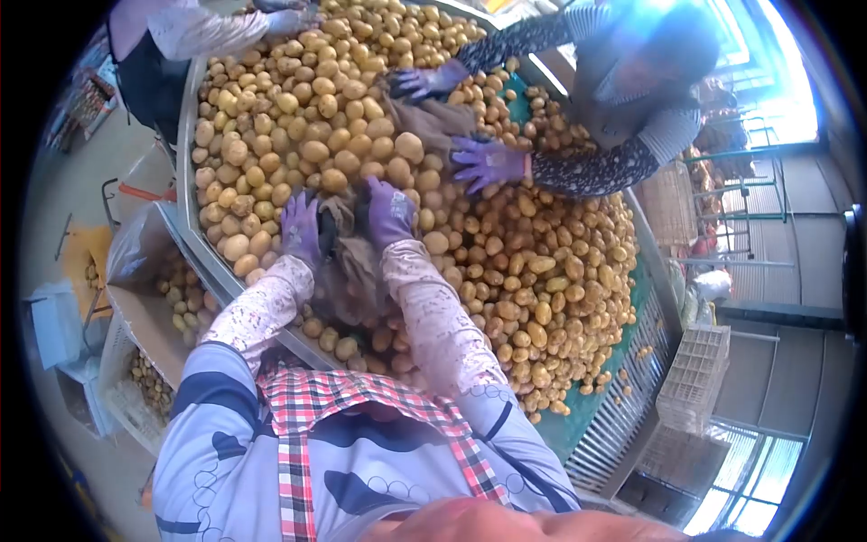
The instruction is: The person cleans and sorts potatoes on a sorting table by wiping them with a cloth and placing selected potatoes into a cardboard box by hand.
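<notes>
A bunched grey-brown cloth (350, 280) lies on the potatoes (515, 280) between my two hands. Purple gloves with dark palms cover both hands. My left hand (300, 228) is at the cloth's left side, its fingers stretched forward and apart over the potatoes. On the other side, my right hand (392, 213) has its fingers bent around the cloth's edge; its palm is partly hidden. Across the heap, a co-worker's purple-gloved hands (490, 163) are spread on and beside another grey-brown cloth (429, 122).
The potatoes fill a metal-edged sorting table (190, 194) with a slatted part (623, 397) at right. A cardboard box (149, 325) holding potatoes stands at left. Plastic crates (691, 375) are stacked at right. Another person's sleeve (212, 32) reaches in at top left.
</notes>
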The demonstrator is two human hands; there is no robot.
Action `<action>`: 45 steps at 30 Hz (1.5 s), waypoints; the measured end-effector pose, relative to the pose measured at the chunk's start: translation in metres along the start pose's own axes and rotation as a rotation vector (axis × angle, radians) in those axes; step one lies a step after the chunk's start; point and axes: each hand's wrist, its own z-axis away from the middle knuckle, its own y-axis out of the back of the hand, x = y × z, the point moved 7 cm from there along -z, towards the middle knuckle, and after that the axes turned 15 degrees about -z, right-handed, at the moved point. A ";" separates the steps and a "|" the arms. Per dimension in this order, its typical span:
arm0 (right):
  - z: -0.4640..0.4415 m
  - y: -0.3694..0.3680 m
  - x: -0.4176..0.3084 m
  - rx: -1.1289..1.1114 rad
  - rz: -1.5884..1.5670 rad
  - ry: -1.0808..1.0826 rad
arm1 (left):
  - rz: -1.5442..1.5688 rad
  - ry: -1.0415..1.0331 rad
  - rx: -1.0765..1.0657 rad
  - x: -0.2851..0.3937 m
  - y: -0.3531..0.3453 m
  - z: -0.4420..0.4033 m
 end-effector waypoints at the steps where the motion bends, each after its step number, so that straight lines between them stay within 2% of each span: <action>1: -0.009 -0.005 0.000 0.030 -0.035 0.027 | -0.038 0.004 -0.028 -0.003 -0.016 -0.002; 2: -0.003 -0.006 -0.002 0.057 -0.062 0.065 | -0.079 0.015 -0.057 -0.009 -0.032 -0.002; 3: 0.006 0.000 -0.008 0.084 -0.064 0.024 | -0.098 -0.041 0.044 -0.009 -0.035 -0.001; 4: 0.021 0.006 -0.011 0.109 -0.062 -0.024 | -0.112 -0.065 -0.026 -0.010 -0.038 0.001; 6: 0.056 0.023 -0.022 0.203 -0.008 0.073 | -0.096 -0.109 0.027 -0.009 -0.034 0.006; 10: 0.126 0.035 -0.013 0.047 -0.105 0.101 | -0.035 -0.127 -0.046 -0.003 -0.023 0.022; 14: 0.157 0.051 0.000 -0.011 -0.384 0.084 | -0.073 -0.049 -0.375 0.016 0.007 0.050; 15: 0.173 0.035 0.032 0.056 -0.734 -0.387 | -0.028 -0.064 -0.305 0.021 0.003 0.055; 17: 0.183 0.060 0.056 0.136 -0.816 -0.287 | 0.050 -0.105 -0.161 0.033 0.015 0.074; 18: 0.190 0.080 0.052 0.186 -0.819 -0.253 | 0.103 -0.140 0.011 0.048 0.039 0.083; 20: 0.202 0.117 0.041 0.295 -0.814 -0.193 | 0.637 -0.345 0.254 0.075 0.098 0.095; 23: 0.198 0.149 0.008 0.435 -0.964 -0.244 | 1.306 -0.328 -0.227 0.123 0.093 0.104; 25: 0.195 0.156 -0.029 0.402 -1.290 -0.370 | 1.656 0.080 -0.867 0.132 0.073 0.110; 27: 0.188 0.159 -0.055 0.336 -1.377 -0.307 | 1.620 -0.262 -0.674 0.132 0.081 0.109; 28: 0.186 0.161 -0.049 0.363 -1.258 -0.262 | 1.606 -0.410 -0.562 0.131 0.086 0.110; 30: 0.182 0.164 -0.038 0.407 -1.025 -0.178 | 1.178 -0.596 -0.110 0.114 0.130 0.110; 31: 0.182 0.158 -0.035 0.417 -0.905 -0.210 | 1.271 -0.505 -0.226 0.105 0.107 0.105; 32: 0.178 0.148 -0.041 0.336 -0.872 -0.194 | 1.364 -0.400 -0.334 0.097 0.094 0.100; 34: 0.182 0.122 -0.051 0.173 -0.798 -0.163 | 1.265 -0.381 -0.343 0.079 0.083 0.097; 35: 0.185 0.095 -0.041 0.105 -0.929 -0.210 | 1.253 -0.388 -0.314 0.073 0.092 0.099; 37: 0.184 0.105 -0.087 0.003 -1.113 -0.346 | 1.290 -0.393 -0.253 0.062 0.113 0.103; 39: 0.184 0.096 -0.101 -0.087 -1.226 -0.451 | 1.643 -0.351 -0.345 0.058 0.112 0.109; 40: 0.181 0.087 -0.092 -0.028 -1.129 -0.316 | 1.816 -0.325 -0.391 0.056 0.111 0.111; 41: 0.180 0.074 -0.076 0.037 -1.026 -0.185 | 1.411 -0.398 -0.189 0.048 0.115 0.114; 42: 0.178 0.078 -0.078 0.105 -0.915 -0.061 | 1.349 -0.432 -0.188 0.051 0.124 0.118; 44: 0.182 0.088 -0.078 0.116 -0.826 -0.090 | 1.226 -0.500 -0.181 0.056 0.141 0.125; 45: 0.183 0.099 -0.083 0.122 -0.781 -0.105 | 1.580 -0.302 -0.482 0.063 0.131 0.133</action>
